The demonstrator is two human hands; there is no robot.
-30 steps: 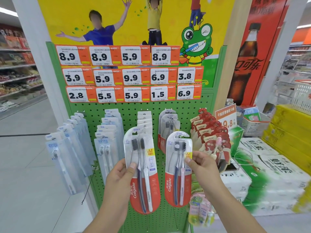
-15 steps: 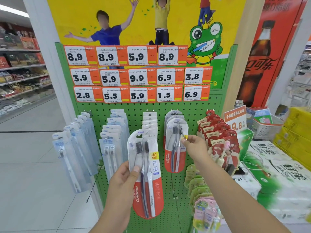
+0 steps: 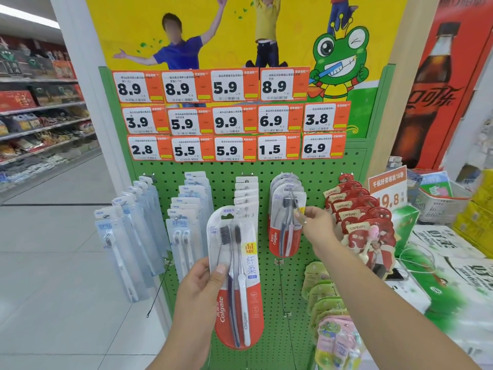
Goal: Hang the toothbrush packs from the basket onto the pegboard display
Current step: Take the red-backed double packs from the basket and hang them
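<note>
- Toothbrush pack [image 3: 237, 279] gripped in left hand [image 3: 198, 292]
- right hand [image 3: 316, 225] pinches hung pack [image 3: 286, 217] on green pegboard [image 3: 320, 166]
- price tags [image 3: 226, 118] above, grey tiled aisle floor [image 3: 53, 249] left

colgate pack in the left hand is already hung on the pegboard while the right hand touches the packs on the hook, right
Not quite. The head view shows the Colgate pack gripped in the left hand, off the pegboard. The right hand does touch the hung packs.

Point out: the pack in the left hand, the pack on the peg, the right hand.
held toothbrush pack [image 3: 248, 303]: head view, lower red card.
hung toothbrush pack [image 3: 277, 236]: head view, red bottom.
right hand [image 3: 316, 224]: head view, back of hand.
</note>
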